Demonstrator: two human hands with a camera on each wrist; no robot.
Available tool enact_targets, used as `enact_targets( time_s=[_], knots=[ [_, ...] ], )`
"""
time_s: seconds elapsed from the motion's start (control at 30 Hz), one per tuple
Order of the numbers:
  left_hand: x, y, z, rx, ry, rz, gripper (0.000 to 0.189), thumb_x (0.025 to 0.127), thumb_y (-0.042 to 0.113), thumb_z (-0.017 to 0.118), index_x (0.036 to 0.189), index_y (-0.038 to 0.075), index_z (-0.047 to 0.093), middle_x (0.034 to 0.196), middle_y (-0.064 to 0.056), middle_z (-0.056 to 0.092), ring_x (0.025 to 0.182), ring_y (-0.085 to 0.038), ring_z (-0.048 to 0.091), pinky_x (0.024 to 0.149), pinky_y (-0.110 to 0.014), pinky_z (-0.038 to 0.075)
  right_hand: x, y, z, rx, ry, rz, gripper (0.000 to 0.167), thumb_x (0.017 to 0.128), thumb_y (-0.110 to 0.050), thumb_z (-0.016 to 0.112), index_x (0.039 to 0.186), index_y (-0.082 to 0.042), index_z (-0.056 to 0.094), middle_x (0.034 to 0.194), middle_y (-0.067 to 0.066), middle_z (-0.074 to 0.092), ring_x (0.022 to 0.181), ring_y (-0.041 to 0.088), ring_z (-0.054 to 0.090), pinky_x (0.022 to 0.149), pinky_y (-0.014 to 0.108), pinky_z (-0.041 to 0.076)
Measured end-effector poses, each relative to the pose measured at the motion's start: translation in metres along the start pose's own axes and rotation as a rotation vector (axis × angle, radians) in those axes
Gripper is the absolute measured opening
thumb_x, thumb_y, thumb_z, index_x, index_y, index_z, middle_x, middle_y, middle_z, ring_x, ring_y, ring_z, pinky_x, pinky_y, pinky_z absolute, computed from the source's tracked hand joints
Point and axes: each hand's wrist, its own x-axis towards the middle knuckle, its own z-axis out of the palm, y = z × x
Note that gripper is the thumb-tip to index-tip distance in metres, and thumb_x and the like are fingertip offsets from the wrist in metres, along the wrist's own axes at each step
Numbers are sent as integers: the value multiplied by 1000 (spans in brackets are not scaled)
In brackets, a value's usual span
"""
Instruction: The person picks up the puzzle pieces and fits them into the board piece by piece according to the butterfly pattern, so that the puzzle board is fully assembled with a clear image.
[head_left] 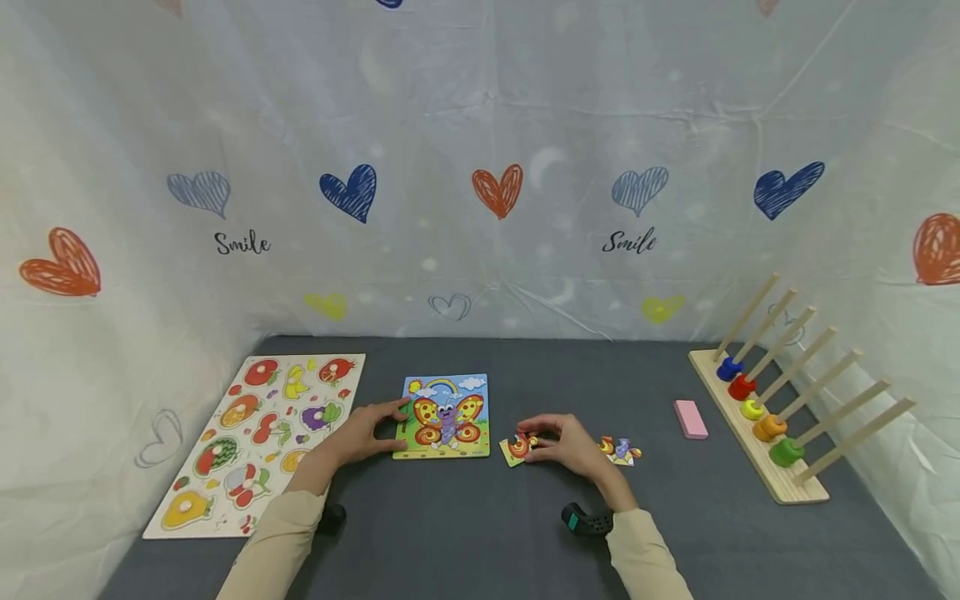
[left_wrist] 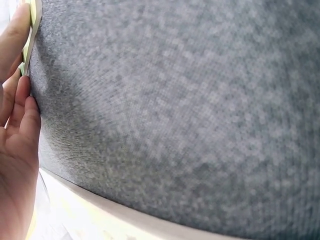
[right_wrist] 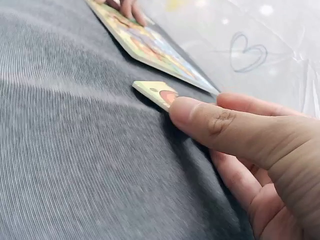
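Note:
A square puzzle board with a butterfly picture lies flat in the middle of the table. My left hand rests at its left edge, with the thumb near the lower corner and the fingers higher up. To the board's right, my right hand pinches a puzzle piece between thumb and fingers. In the right wrist view this puzzle piece is tilted and partly hidden by the thumb. More puzzle pieces, with butterfly artwork, lie just right of the right hand, partly hidden behind it.
A large fruit puzzle board lies at the left, under the left forearm. A pink block sits right of the loose pieces. Farther right stands a wooden peg rack with coloured rings and tall slanting pegs. A patterned curtain hangs behind the table.

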Motion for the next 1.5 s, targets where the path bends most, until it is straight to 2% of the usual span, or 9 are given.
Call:
enact_targets(
  time_s=[0.17, 0.33, 0.43, 0.6, 0.73, 0.8, 1.0, 1.3, 1.5],
  knots=[
    [-2, 0, 2, -6, -3, -14, 65, 84, 28, 74, 137, -1, 50, 121, -11, 65, 126, -39, 47, 102, -56, 37, -5, -5, -3, -67, -7, 8, 44, 76, -3, 79, 118, 4, 65, 118, 19, 64, 113, 34, 58, 93, 32, 49],
    [0, -1, 1, -5, -2, -14, 48, 84, 29, 74, 123, 4, 62, 133, -13, 57, 128, -39, 45, 102, -55, 38, -6, -6, -3, -85, -3, 11, 45, 76, -5, 80, 118, 3, 65, 118, 17, 64, 114, 33, 58, 92, 30, 50],
    [1, 0, 1, -9, -7, -7, 46, 84, 28, 75, 121, 4, 63, 137, -14, 54, 128, -39, 45, 102, -55, 37, -6, -6, -3, -107, 1, -5, 45, 76, -5, 80, 117, 3, 65, 117, 18, 64, 113, 34, 59, 92, 31, 50],
    [2, 0, 0, -16, -11, -14, 54, 84, 27, 75, 129, 1, 58, 130, -13, 60, 128, -39, 45, 102, -55, 37, -6, -7, -3, -131, 4, -15, 45, 76, -4, 79, 117, 4, 65, 117, 19, 64, 112, 34, 59, 92, 33, 50],
    [3, 1, 0, -21, -12, -21, 54, 85, 26, 75, 129, 1, 57, 126, -12, 62, 128, -39, 45, 102, -55, 37, -5, -7, -3, -149, 7, -14, 44, 77, -4, 79, 118, 4, 65, 117, 19, 64, 112, 34, 59, 92, 33, 50],
    [3, 2, 0, -18, -11, -22, 49, 85, 26, 74, 126, 3, 60, 129, -13, 60, 128, -39, 45, 102, -54, 38, -5, -7, -3, -156, 9, -16, 44, 77, -4, 79, 117, 5, 65, 116, 19, 64, 111, 34, 59, 91, 33, 50],
    [0, 3, 0, -19, -6, -31, 38, 84, 24, 75, 115, 5, 65, 141, -15, 49, 129, -38, 44, 103, -54, 37, -6, -8, -3, -150, 2, -19, 45, 77, -4, 79, 118, 6, 64, 118, 20, 63, 112, 36, 58, 92, 35, 50],
    [0, 3, 0, -3, -4, -37, 41, 83, 26, 76, 117, 4, 66, 143, -15, 47, 129, -38, 44, 103, -54, 36, -7, -8, -3, -141, 9, 2, 47, 76, -5, 79, 120, 1, 64, 121, 15, 64, 117, 32, 56, 94, 31, 49],
    [0, 1, 1, -2, -2, -31, 40, 83, 27, 76, 116, 5, 66, 143, -15, 47, 129, -38, 44, 103, -54, 37, -17, -12, -17, -82, 36, -22, 49, 76, 1, 77, 122, 8, 60, 122, 24, 60, 117, 39, 54, 96, 37, 47]
  ],
)
